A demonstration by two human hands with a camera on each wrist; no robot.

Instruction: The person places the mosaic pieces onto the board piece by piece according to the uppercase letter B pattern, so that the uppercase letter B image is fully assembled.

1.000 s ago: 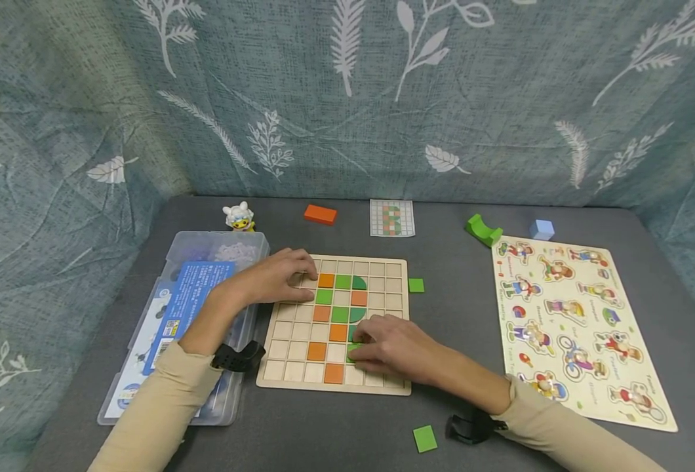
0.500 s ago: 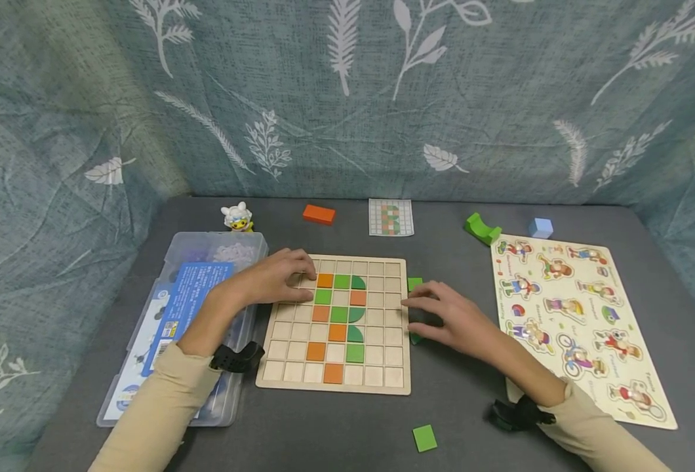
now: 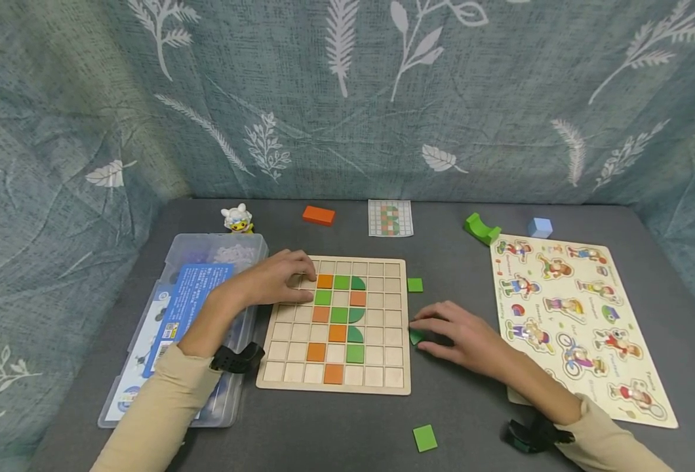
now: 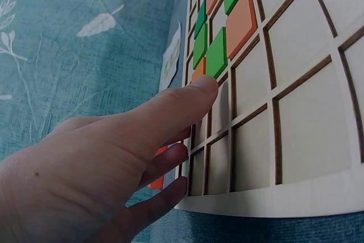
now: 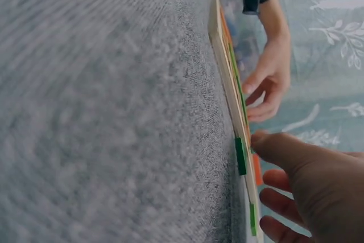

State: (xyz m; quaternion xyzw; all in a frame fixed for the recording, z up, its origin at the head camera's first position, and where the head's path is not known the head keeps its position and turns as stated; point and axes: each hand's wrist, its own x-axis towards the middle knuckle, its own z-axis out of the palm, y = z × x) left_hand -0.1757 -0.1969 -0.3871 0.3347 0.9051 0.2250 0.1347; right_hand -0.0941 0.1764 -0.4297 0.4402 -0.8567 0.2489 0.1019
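A wooden grid board [image 3: 377, 377] lies mid-table with orange and green tiles [image 3: 339, 315] set in its cells. My left hand [image 3: 300, 278] rests flat on the board's upper left corner, its fingers stretched across empty cells [image 4: 170, 140]. My right hand [image 3: 429, 333] lies on the table just right of the board. Its thumb and fingers are spread loosely about a small green tile [image 3: 415, 337] that lies flat against the board's edge [image 5: 241, 156]. I cannot tell whether they touch the tile.
Loose green tiles lie by the board's upper right [image 3: 415, 284] and at the front [image 3: 424, 437]. At the back are a pattern card [image 3: 390, 217], orange block [image 3: 318, 214], green arch [image 3: 482, 229], blue cube [image 3: 541, 227] and toy sheep [image 3: 238, 217]. A plastic box [image 3: 147, 367] is left, a picture puzzle [image 3: 577, 321] right.
My right hand left a green square in the board's lower rows, swung off to the right, then came down beside the green tile at the board's edge. The left hand stayed put.
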